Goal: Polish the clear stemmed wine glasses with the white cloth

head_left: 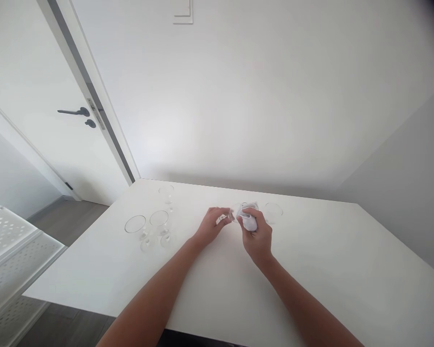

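My left hand [214, 222] is closed on the foot end of a clear stemmed glass [232, 215], which is tilted onto its side above the table. In my right hand [257, 236] a white cloth [249, 220] is bunched up and pressed against the bowl of that glass. Fingers and cloth hide much of the glass. Just beyond my right hand stands another clear glass [274, 211], partly covered by it. To the left are three more stemmed glasses: a front one [135, 224], one beside it [159, 219] and one farther back [166, 191].
The white table [210, 289] stretches under both arms, its back edge near a white wall [256, 96]. On the left are a white door [39, 86] with a dark handle [74, 112] and a perforated white rack [10, 246] close to the table's left edge.
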Demonstrator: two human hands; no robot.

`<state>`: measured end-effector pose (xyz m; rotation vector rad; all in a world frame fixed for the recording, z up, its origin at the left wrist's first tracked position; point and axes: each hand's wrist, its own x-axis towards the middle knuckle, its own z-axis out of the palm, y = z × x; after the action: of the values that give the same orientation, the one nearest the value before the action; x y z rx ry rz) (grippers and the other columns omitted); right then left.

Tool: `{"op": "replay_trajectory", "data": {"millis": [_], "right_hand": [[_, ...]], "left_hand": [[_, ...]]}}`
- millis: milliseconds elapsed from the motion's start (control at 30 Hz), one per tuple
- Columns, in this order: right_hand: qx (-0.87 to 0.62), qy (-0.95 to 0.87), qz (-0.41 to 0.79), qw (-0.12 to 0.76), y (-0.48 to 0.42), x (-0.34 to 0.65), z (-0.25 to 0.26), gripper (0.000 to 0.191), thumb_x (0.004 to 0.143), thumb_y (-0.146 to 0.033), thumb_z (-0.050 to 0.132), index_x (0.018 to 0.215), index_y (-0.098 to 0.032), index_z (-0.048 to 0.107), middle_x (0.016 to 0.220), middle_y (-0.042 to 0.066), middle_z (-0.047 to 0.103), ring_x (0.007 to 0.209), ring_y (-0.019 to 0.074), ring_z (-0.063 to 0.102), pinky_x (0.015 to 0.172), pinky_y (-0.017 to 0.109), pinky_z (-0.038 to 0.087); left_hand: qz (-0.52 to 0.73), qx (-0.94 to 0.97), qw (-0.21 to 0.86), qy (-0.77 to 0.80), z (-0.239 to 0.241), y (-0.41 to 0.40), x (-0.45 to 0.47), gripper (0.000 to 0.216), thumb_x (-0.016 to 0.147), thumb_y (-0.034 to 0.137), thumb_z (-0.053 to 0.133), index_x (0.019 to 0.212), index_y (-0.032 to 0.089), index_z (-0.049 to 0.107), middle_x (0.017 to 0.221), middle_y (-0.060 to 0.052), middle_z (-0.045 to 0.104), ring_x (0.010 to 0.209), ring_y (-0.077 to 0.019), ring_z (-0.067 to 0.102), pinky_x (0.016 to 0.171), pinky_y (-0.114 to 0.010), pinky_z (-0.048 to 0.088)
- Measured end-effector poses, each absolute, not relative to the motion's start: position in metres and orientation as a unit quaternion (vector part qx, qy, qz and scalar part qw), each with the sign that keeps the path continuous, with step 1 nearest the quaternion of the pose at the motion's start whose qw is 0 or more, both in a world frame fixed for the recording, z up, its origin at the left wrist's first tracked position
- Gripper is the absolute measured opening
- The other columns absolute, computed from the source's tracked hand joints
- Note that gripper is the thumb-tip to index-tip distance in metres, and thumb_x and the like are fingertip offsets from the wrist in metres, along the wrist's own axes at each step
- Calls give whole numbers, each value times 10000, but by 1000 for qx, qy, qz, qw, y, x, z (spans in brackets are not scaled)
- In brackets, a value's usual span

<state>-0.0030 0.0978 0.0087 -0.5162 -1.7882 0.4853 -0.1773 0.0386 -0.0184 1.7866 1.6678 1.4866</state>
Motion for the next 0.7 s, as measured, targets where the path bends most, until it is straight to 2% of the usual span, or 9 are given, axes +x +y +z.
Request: {"op": "replay_trajectory", "data": {"millis": [100, 167, 233, 300, 367, 433, 533, 633, 700], "right_hand": [[-251, -760, 178, 572, 102, 0, 6, 203, 966, -252, 655, 1168, -232, 645, 1000, 78, 762, 854, 239, 732, 757, 387, 597], [-251, -760, 99, 592, 107, 4, 6, 291, 974, -205, 601, 1261, -240, 633, 1070, 102, 754, 980, 282, 723, 879, 464, 573], [-241, -765, 19, 596, 112, 7, 8, 388, 964, -177, 570, 1343, -250, 616, 1209, 137, 720, 1148, 336, 680, 1024, 573, 490], [-219, -804, -12, 553, 114, 7, 10, 463, 952, -187, 582, 1409, -261, 592, 1426, 172, 617, 1307, 380, 605, 1123, 646, 385], [-194, -854, 18, 482, 112, 4, 12, 535, 956, -227, 592, 1486, -274, 540, 1618, 178, 445, 1455, 412, 483, 1174, 668, 324], [-213, -858, 118, 452, 107, -1, 12, 642, 969, -301, 605, 1586, -280, 426, 1681, 171, 356, 1534, 414, 379, 1193, 660, 325], [-285, -748, 383, 461, 97, -7, 11, 832, 955, -472, 653, 1667, -291, 262, 1616, 158, 450, 1486, 378, 440, 1166, 617, 415], [-242, -575, 657, 424, 94, -9, 15, 780, 957, -681, 541, 1628, -321, 370, 1468, 122, 609, 1294, 343, 612, 1034, 569, 550], [-194, -500, 751, 385, 97, -8, 19, 758, 965, -772, 380, 1562, -319, 492, 1404, 116, 664, 1216, 346, 662, 964, 562, 586]], "left_hand": [[445, 638, 190, 600, -22, 40, -176, 265, 1023, 401, 548, 885, 223, 687, 871, -33, 715, 935, -210, 610, 981, -374, 453], [451, 599, 221, 624, -24, 40, -177, 311, 1032, 360, 489, 791, 204, 609, 762, -7, 666, 775, -168, 566, 847, -321, 459], [496, 536, 240, 640, -23, 39, -178, 344, 1034, 389, 476, 765, 193, 567, 696, 7, 617, 663, -139, 512, 706, -278, 421], [540, 512, 258, 616, -21, 37, -177, 386, 1027, 467, 505, 779, 182, 582, 672, 7, 590, 640, -130, 511, 652, -259, 395], [562, 541, 301, 548, -17, 35, -175, 451, 1016, 542, 532, 780, 165, 606, 667, -3, 585, 656, -130, 538, 666, -257, 414], [567, 571, 360, 473, -13, 33, -170, 501, 1010, 588, 542, 784, 149, 624, 675, -17, 594, 661, -129, 556, 689, -263, 441], [576, 576, 418, 402, -9, 32, -165, 522, 1000, 606, 568, 775, 137, 617, 674, -22, 571, 661, -129, 562, 705, -274, 461], [576, 566, 472, 353, -8, 32, -165, 537, 978, 626, 598, 745, 143, 587, 632, -3, 507, 620, -127, 535, 668, -282, 454], [572, 553, 503, 339, -8, 32, -168, 560, 970, 644, 598, 708, 152, 552, 607, 15, 450, 578, -121, 508, 618, -280, 429]]}}
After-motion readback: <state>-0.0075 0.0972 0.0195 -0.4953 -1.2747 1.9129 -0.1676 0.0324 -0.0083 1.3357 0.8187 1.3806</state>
